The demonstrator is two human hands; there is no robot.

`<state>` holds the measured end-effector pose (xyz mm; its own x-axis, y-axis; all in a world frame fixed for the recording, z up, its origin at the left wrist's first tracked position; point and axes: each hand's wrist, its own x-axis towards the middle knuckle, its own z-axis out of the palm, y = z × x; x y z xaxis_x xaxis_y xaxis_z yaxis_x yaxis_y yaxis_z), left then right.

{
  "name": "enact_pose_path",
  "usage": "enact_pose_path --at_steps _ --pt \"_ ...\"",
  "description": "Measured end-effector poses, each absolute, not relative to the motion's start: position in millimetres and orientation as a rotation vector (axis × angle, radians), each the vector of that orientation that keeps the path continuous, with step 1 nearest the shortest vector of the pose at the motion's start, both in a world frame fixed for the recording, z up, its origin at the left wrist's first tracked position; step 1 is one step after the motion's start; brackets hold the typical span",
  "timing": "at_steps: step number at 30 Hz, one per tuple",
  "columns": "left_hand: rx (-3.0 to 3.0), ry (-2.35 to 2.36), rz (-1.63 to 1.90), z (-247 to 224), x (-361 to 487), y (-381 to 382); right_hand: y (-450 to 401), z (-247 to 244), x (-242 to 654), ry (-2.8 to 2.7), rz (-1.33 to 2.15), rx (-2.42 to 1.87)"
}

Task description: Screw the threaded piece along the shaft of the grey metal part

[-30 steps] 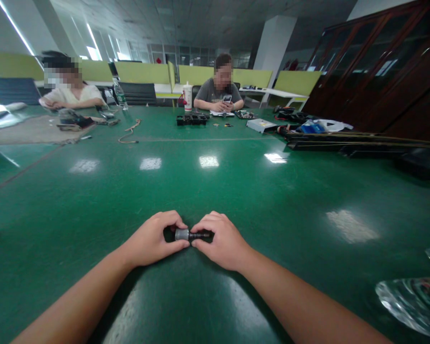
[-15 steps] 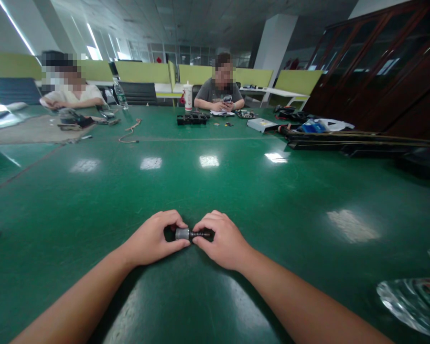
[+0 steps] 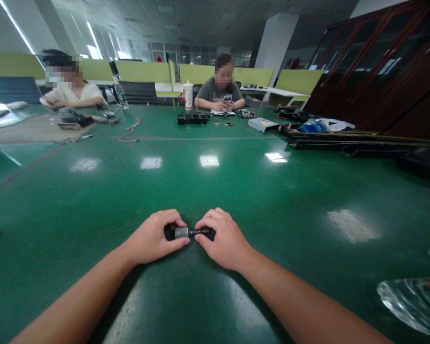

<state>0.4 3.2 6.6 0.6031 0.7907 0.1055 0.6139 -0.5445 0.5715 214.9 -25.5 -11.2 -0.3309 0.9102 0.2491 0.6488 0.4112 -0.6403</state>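
Observation:
Low over the near part of the green table, a small grey metal cylinder with a thin, dark, ridged shaft (image 3: 181, 232) lies sideways between my two hands; its exact kind I cannot make out. My left hand (image 3: 154, 239) closes thumb and fingers round the cylinder end. Thumb and forefinger of my right hand (image 3: 224, 237) are pinched about the shaft, which points to the right. The far tip of the shaft and part of the cylinder are in the shadow of my curled fingers.
A glass dish (image 3: 412, 303) stands at the near right. Long black bars (image 3: 347, 141) and a silver box (image 3: 262, 124) lie at the back right. Across the table are a black part (image 3: 192, 118), a white cup (image 3: 188, 97), a cord (image 3: 131, 131), and two seated people.
My right hand has shifted very slightly to the right and up along the shaft, and the shaft's ridges show more plainly. My left hand stays almost still on the cylinder.

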Motion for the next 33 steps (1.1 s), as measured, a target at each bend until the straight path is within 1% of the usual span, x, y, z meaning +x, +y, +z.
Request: enact_pose_path --at_steps 10,24,33 --pt "2.373 1.182 0.523 2.7 -3.7 4.8 -24.2 -15.3 214.8 -2.053 0.551 -1.357" --pt "2.336 1.152 0.606 2.8 -5.4 5.9 -24.2 -14.6 216.6 -2.079 0.481 -1.427" --pt "2.320 1.219 0.628 1.8 -6.8 8.0 -20.3 -13.7 222.3 -1.978 0.431 -1.614"
